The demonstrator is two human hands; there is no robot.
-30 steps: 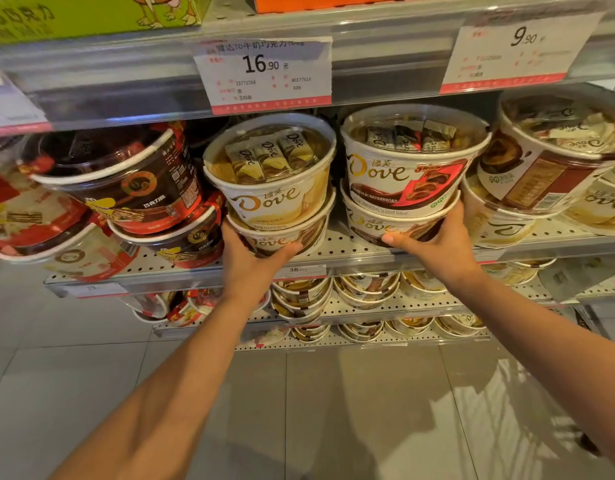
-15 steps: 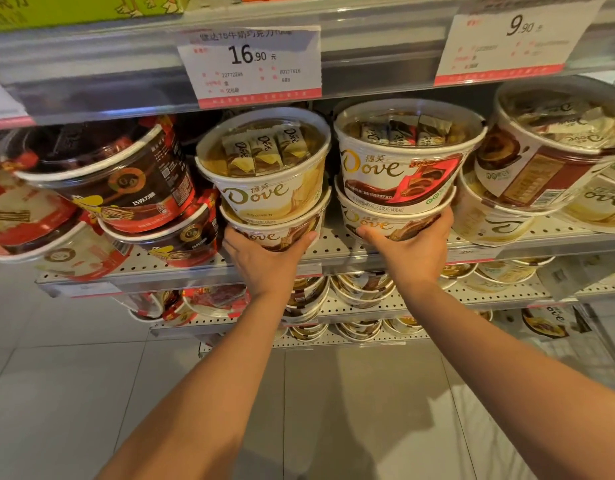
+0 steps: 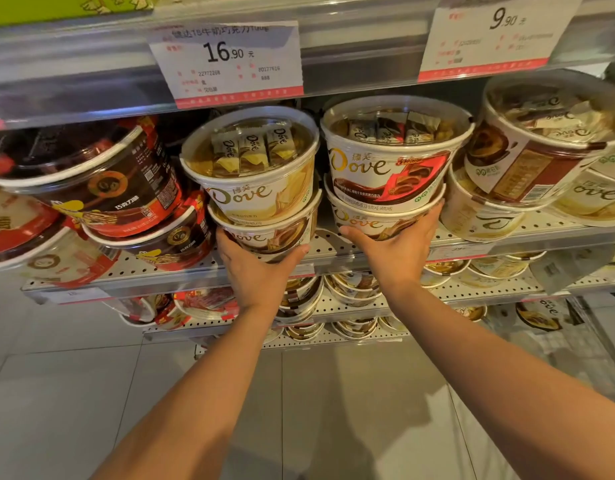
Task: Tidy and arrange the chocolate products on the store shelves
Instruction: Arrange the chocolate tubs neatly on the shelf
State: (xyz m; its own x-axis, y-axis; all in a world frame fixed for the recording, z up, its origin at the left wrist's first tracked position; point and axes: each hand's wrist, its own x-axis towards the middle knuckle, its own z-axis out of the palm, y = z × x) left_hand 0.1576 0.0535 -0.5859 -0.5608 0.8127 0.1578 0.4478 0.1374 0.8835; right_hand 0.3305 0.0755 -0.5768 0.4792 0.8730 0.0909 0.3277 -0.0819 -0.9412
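A: Start with what's closest. What are the hands doing?

B: The left hand [image 3: 256,268] cups the underside of the lower tub of the cream Dove stack [image 3: 261,216], thumb hooked round its right side, fingers curled up the left. The right hand [image 3: 396,249] does the same under the red-banded Dove stack [image 3: 385,188], thumb on the front left, fingers wrapped round the right edge.

A: Why from below?

B: Each stack is two tubs nested, so I judge that holding the bottom one moves both without the top one sliding off. Both stacks tilt forward, labels facing out.

A: Where do they sit?

B: At the front lip of the perforated shelf [image 3: 333,242], just above the hands, side by side with a narrow gap between.

A: And beyond?

B: Left of the left hand, dark red-lidded tubs [image 3: 102,188] lean in a loose pile. Right of the right hand, more brown and cream Dove tubs [image 3: 527,161] lean too. Overhead hangs the 16.90 price tag [image 3: 226,64].
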